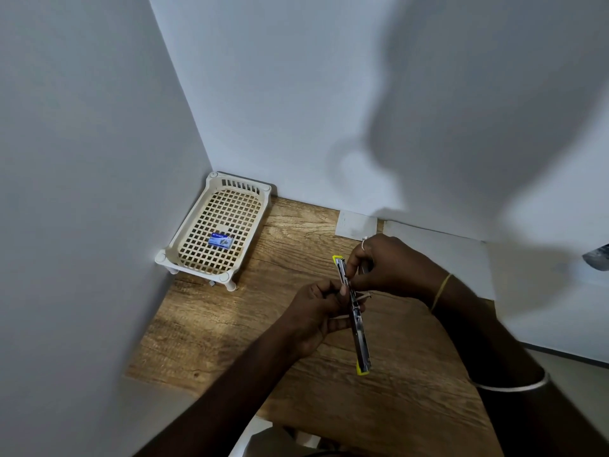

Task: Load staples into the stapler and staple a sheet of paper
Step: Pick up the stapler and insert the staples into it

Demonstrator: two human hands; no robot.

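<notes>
Stapler (357,324): swung open above the wooden table (230,341), long axis running away from you
Left hand (313,315): grips its middle from the left
Right hand (392,268): pinches its far half; staples unclear
Staple box (220,241): in the basket (194,268), well apart, on your left hand's side

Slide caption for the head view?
Left hand and right hand hold the opened stapler at the wooden desk; staple box lies in the cream basket.
</notes>
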